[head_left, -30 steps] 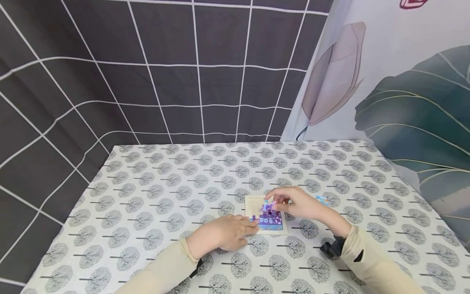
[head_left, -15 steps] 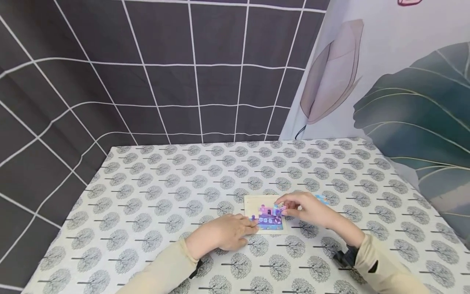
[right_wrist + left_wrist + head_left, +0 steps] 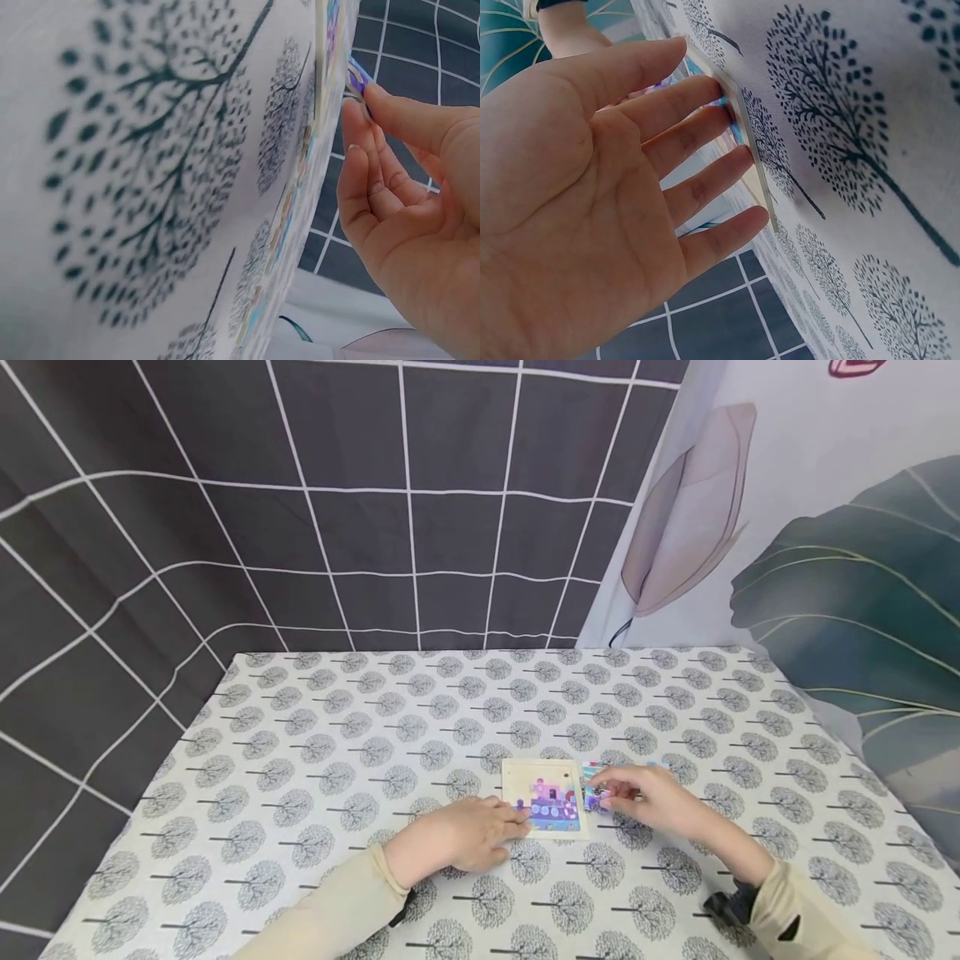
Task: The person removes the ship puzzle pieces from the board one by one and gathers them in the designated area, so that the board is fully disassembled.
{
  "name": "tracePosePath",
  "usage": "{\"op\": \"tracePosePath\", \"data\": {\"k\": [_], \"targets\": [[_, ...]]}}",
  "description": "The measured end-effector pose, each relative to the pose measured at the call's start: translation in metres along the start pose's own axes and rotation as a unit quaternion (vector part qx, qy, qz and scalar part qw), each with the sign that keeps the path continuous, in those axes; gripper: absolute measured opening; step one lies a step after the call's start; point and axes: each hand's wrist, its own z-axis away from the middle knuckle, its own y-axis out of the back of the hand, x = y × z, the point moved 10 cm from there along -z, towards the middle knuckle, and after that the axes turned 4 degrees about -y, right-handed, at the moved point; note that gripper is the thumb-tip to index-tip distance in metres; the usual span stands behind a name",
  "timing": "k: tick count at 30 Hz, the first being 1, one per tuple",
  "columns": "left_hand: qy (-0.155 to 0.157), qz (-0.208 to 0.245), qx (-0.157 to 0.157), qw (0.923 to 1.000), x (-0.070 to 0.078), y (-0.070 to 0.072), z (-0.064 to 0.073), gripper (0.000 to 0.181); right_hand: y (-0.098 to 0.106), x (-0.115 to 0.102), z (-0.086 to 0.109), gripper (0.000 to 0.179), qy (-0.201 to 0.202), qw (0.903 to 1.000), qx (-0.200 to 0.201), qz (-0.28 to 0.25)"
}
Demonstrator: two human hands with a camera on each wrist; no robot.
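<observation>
Left hand (image 3: 478,835): fingers extended, slightly spread, grasping nothing; tips at near-left edge of puzzle tray (image 3: 521,773). Tray part-filled, lying on tree-print worktop (image 3: 360,814). Just right of it, purple-blue piece (image 3: 358,81), pinched between right hand's (image 3: 648,796) thumb and fingers.

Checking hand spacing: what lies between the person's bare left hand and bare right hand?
Head view: a square cream tray holding purple and pink puzzle pieces lies between left hand and right hand, with multicoloured pieces by the latter.
</observation>
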Motion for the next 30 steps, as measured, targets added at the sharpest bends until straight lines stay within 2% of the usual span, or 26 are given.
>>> {"op": "tracePosePath", "data": {"k": [6, 13, 23, 30], "targets": [[-0.001, 0.003, 0.001, 1.0000, 0.000, -0.002, -0.001, 0.048, -0.007, 0.008, 0.006, 0.028, -0.026, 0.9996, -0.010, -0.003], [-0.001, -0.006, 0.000, 1.0000, -0.002, -0.002, -0.001, 0.048, -0.005, 0.010, 0.008, 0.029, -0.015, 0.9999, 0.003, 0.006], [0.000, -0.008, -0.002, 1.0000, -0.002, -0.002, -0.001, 0.049, -0.008, 0.018, 0.008, 0.028, -0.043, 0.9990, -0.010, 0.003], [-0.001, -0.004, -0.003, 1.0000, -0.001, -0.002, -0.001, 0.049, -0.012, 0.014, 0.005, 0.029, -0.046, 0.9969, -0.022, 0.059]]}}
